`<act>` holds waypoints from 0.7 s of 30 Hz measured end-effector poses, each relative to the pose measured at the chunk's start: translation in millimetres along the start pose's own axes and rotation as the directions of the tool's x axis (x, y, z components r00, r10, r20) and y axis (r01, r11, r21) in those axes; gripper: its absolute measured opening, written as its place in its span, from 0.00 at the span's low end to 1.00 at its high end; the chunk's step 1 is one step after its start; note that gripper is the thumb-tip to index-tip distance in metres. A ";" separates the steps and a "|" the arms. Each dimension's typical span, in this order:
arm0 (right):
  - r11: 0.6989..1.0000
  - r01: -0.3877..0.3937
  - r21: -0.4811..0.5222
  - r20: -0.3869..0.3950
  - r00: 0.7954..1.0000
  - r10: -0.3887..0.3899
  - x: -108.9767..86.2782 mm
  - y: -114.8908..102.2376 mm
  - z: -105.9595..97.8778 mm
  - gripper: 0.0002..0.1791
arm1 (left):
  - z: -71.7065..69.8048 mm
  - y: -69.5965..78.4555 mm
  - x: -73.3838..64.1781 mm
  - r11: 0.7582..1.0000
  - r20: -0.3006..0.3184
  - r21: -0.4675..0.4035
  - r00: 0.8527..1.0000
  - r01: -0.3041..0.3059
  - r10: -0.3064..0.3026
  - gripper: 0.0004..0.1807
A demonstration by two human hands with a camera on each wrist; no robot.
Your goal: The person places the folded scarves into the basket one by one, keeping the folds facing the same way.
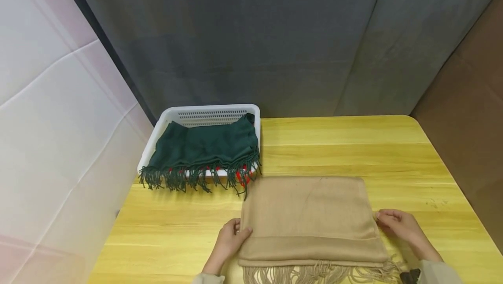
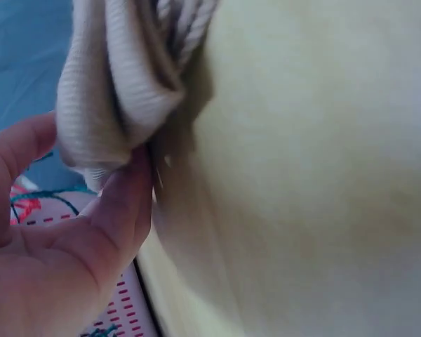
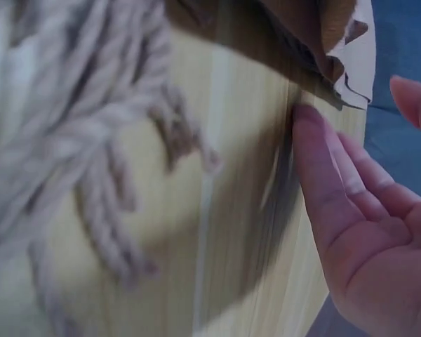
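A folded beige scarf (image 1: pixel 310 214) with twisted fringe along its near edge lies flat on the table. My left hand (image 1: pixel 231 240) pinches its left edge; in the left wrist view the thumb (image 2: pixel 31 140) is on one side of the folded layers and the fingers (image 2: pixel 119 210) are on the other. By the scarf's right edge is my right hand (image 1: pixel 402 227). Its thumb and fingers (image 3: pixel 330 175) are spread apart in the right wrist view, just short of the cloth, holding nothing. Blurred fringe (image 3: pixel 91 140) hangs close to that camera.
A white plastic basket (image 1: pixel 157 138) stands at the back left of the yellow wood-grain table (image 1: pixel 334 144). Inside is a dark green fringed scarf (image 1: pixel 208 144), its fringe draped over the front rim, with some red showing beneath. Grey, white and brown coverings surround the table.
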State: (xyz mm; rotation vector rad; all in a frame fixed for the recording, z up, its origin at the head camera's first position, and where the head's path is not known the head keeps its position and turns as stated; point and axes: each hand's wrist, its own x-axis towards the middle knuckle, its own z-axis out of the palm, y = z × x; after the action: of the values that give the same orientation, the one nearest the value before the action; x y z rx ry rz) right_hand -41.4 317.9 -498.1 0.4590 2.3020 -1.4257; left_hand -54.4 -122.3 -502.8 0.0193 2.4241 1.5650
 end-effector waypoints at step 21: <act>0.992 0.053 0.118 -0.082 0.996 -0.044 11.7 -13.2 27.3 0.37 | 10.3 3.8 29.1 0.974 -0.114 -0.222 0.990 0.050 -0.077 0.24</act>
State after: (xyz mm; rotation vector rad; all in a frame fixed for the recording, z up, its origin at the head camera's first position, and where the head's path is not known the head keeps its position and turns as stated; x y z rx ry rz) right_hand -53.5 288.5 -504.6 0.5066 2.3115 -1.6036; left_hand -80.7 -107.2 -509.4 -0.1987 2.2995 1.8437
